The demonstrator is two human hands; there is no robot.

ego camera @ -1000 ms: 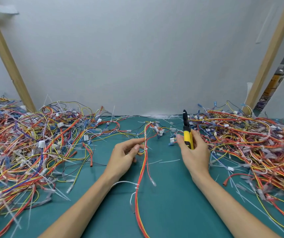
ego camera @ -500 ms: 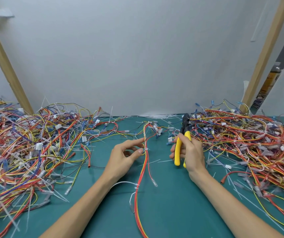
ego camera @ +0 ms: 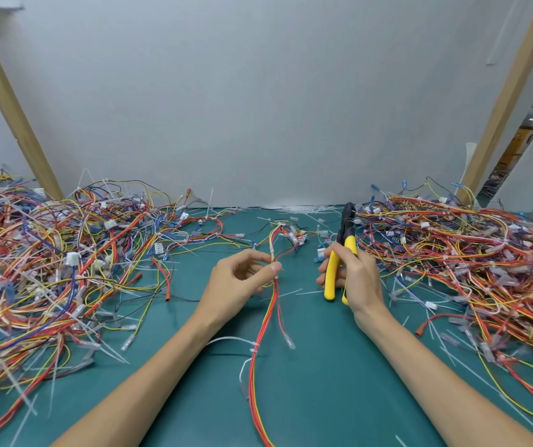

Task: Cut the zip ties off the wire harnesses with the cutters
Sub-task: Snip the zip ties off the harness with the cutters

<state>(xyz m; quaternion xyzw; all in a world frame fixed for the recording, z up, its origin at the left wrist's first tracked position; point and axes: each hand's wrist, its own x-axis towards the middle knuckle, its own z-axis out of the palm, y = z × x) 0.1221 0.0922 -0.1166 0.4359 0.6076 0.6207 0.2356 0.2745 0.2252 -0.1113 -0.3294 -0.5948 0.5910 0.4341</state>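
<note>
At the left of the frame a large tangled heap of red, yellow, orange and blue wire harnesses (ego camera: 49, 269) lies on the teal-green table mat (ego camera: 323, 398), many of them bound with white plastic zip ties. Behind it a slanted pale wooden post (ego camera: 10, 104) leans against the grey wall (ego camera: 258, 91).

Left of centre, the left hand (ego camera: 239, 282) has its thumb and forefinger curled together, pinching a thin red, orange and yellow wire harness (ego camera: 266, 321) that runs from the far middle of the table down to the bottom edge of the frame. A small white zip tie (ego camera: 273, 251) sits on the harness just above the pinch, and a second white zip tie with a long tail (ego camera: 253, 345) wraps it lower down, beside the left forearm.

Right of centre, the right hand (ego camera: 360, 279) grips the yellow-handled cutters (ego camera: 339, 253) (handles spread apart, black head pointing toward the wall), clear of the held harness. Loose white cut ties (ego camera: 300, 208) lie along the far edge of the mat.

At the right, a second heap of mostly red and orange harnesses (ego camera: 468, 253) spreads to the frame's edge below another slanted wooden post (ego camera: 510, 91).
</note>
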